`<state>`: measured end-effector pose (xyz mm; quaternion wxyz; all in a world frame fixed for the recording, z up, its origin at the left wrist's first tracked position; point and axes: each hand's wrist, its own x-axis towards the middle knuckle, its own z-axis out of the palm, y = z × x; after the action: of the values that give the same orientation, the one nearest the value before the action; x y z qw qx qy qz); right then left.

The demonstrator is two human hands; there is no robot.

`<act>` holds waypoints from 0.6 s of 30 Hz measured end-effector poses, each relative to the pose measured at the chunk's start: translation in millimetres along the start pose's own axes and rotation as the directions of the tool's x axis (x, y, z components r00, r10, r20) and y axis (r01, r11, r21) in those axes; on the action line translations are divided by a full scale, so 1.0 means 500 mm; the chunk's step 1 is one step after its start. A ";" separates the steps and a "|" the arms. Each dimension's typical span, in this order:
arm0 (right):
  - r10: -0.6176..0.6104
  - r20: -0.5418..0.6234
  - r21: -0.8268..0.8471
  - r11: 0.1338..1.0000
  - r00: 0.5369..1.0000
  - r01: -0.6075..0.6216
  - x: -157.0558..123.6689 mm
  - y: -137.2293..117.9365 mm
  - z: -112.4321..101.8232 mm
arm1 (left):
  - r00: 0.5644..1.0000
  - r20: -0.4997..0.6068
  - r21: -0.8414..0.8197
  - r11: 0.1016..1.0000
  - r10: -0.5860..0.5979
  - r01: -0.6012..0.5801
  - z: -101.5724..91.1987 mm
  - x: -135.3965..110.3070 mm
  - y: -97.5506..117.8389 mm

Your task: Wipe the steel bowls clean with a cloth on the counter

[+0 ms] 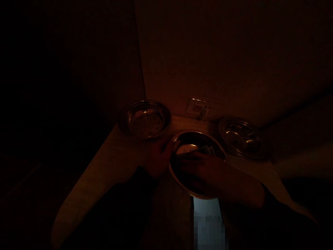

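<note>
I am observing the right hand (200, 168) resting inside the round metal bowl (186, 149), beside a thin pale-edged item (208, 150); the left hand (160, 158) is touching the left rim. Darkness is hiding both sets of fingers: I cannot tell their grip. The bowl is overlapping the lit smartphone (208, 211) in view; uneven pressure could be risking a slide onto its screen.

Shiny round metal bowl (186, 149), dimly lit, open side up, over wooden tabletop (111, 158)
</note>
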<state>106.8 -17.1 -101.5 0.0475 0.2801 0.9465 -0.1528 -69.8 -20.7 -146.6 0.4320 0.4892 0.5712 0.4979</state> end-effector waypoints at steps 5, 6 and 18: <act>0.166 -0.038 -0.139 0.976 0.985 -0.170 0.011 0.017 -0.002 | 0.999 0.030 0.002 1.000 0.024 -0.024 -0.003 0.001 -0.006; 0.209 -0.040 -0.169 0.962 0.977 -0.213 0.013 0.021 -0.004 | 0.999 0.032 0.002 1.000 0.021 -0.021 -0.003 0.001 -0.007; -0.022 -0.043 -0.026 0.999 0.999 0.021 0.017 0.001 0.010 | 1.000 0.018 0.001 1.000 -0.004 0.004 -0.003 0.001 -0.004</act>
<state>99.9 -13.6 -107.8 0.0290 0.2726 0.9521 -0.1353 -71.6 -20.4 -148.4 0.4378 0.4929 0.5684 0.4922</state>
